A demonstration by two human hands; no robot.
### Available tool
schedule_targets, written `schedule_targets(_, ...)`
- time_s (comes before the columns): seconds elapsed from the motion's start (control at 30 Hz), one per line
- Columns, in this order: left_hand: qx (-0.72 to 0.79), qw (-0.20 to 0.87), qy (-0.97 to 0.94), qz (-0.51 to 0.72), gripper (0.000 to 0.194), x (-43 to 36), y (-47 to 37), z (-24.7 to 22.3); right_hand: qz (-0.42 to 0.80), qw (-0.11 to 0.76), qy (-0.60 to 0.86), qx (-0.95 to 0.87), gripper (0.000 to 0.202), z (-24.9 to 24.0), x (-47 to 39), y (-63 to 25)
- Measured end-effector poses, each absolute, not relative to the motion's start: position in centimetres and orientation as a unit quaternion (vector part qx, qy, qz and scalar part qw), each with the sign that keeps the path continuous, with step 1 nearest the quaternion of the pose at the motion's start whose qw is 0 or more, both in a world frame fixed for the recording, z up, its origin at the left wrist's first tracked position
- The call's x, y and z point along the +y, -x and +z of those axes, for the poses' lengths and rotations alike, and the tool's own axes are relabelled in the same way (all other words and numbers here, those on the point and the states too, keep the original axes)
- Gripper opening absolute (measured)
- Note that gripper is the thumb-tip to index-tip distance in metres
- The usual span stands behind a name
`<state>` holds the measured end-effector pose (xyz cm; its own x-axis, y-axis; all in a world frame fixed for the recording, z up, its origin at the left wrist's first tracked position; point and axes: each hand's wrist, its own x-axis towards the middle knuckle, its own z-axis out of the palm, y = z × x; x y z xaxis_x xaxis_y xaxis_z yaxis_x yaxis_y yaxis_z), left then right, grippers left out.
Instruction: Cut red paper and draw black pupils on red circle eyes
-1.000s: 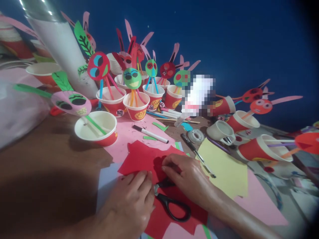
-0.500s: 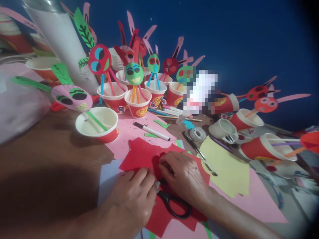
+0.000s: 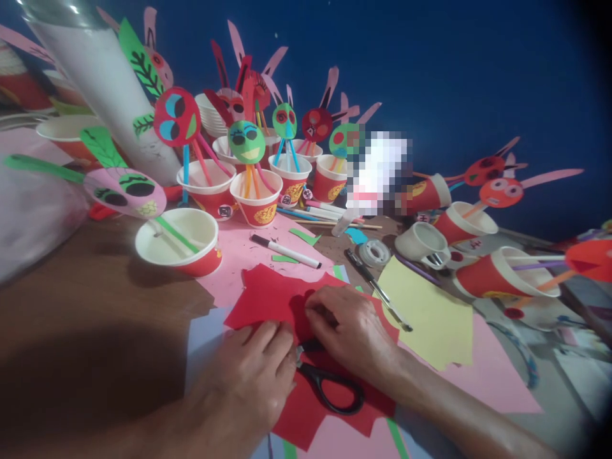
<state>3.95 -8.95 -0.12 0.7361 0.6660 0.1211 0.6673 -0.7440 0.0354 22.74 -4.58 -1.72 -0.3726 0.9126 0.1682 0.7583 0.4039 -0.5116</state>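
Observation:
My left hand (image 3: 253, 370) rests on the red paper (image 3: 265, 293) with its fingers curled and held together. Its fingertips are mostly hidden, and they cover the blades of the black-handled scissors (image 3: 337, 390). My right hand (image 3: 351, 328) is closed just to the right, thumb and fingers pinched. A darker red patch, paper or shadow, shows by its fingertips; what they grip cannot be made out. The scissors' handle lies on the red paper between the hands.
Paper-face puppets stand in red cups (image 3: 255, 207) along the back. A marker (image 3: 287, 250), a black pen (image 3: 377, 290), a tape roll (image 3: 373, 253) and a white mug (image 3: 421, 245) lie beyond the hands. Yellow paper (image 3: 425, 319) lies right. A bowl-shaped cup (image 3: 179, 239) stands left.
The view has shifted slightly, so most things appear a little further left. Both hands keep nearly the same closed pose over the red paper, and the scissors stay between them.

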Motion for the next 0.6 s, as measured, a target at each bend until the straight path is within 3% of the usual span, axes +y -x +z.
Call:
schedule_targets(0.27,-0.356,0.012,0.932,-0.073,0.031,-8.8,-4.0,0.2,0.257,0.262,0.524,-0.768,0.008,-0.1,-3.7,-24.9)
schedule_targets(0.4,-0.368,0.026,0.926,-0.078,0.032,-8.8,-4.1,0.7,0.256,0.197,0.434,-0.841,0.007,0.5,-3.9,-24.9)
schedule_targets(0.6,-0.371,-0.008,0.918,-0.139,0.035,-7.6,-3.6,1.8,0.172,0.097,0.357,-0.913,0.034,0.8,-5.1,-23.9)
